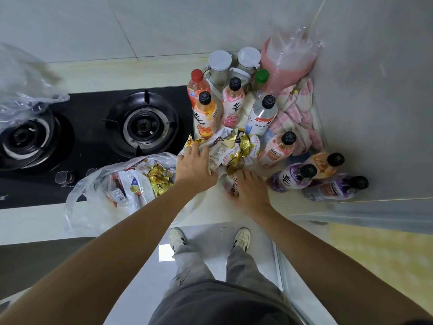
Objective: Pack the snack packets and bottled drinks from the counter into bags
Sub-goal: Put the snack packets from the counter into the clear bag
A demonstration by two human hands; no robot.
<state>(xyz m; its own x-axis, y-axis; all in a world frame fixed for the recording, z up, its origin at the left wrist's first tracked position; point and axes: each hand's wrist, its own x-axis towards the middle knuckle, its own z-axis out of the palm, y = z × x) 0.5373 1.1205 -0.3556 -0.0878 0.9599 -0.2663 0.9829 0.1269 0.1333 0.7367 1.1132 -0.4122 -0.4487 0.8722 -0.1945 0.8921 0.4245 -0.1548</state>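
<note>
- Left hand (195,166), seen from the head view, lies spread palm-down on the near left side of the heap of snack packets (228,150), fingers curled onto the gold and white wrappers; it grips them loosely rather than in a closed fist.
- Right hand (251,190) presses flat on the near right edge of the same heap, fingers over one white-and-red packet; whether it has truly closed on that packet I cannot tell.
- The heap sits on the pale surface (234,214) between the gas hob (93,127) and the standing bottled drinks (234,104).
- A clear plastic bag (121,186), already part-filled with packets, slumps just left of the left hand, its mouth partly over the hob's edge.
- Risk: a two-handed scoop of slick wrappers could shed packets off the front edge to the floor.
- Risk: sweeping leftward, a forearm or the bundle could flatten the limp bag's mouth, so packets land on the hob.
- Risk: the pink bottle (277,148) leaning just right of the heap, and the orange bottle (204,113) behind it, look easy to topple if the heap is dragged.
- Three bottles (325,178) already lie on their sides by the wall and could roll.
</note>
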